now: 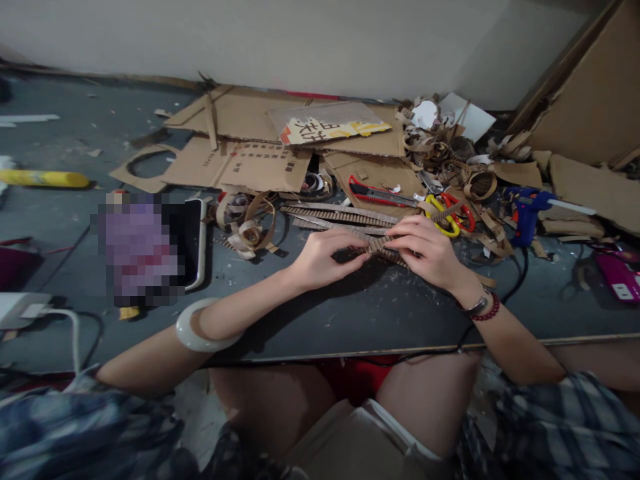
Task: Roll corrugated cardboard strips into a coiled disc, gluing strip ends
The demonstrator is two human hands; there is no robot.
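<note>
My left hand (324, 259) and my right hand (431, 252) meet over a dark work board (350, 320). Both pinch a narrow corrugated cardboard strip (379, 245) that lies between their fingertips, just above the board. More long corrugated strips (336, 215) lie flat right behind my hands. A white bangle (200, 328) sits on my left forearm; a watch and a red bead bracelet (484, 308) circle my right wrist.
Behind the hands lie a red utility knife (380, 195), yellow and red scissors (449, 215) and a blue glue gun (526, 208) with its cord. Flat cardboard sheets (260, 163) and curled scraps (247, 230) fill the back. A phone (193, 243) lies at left, a yellow tube (45, 178) far left.
</note>
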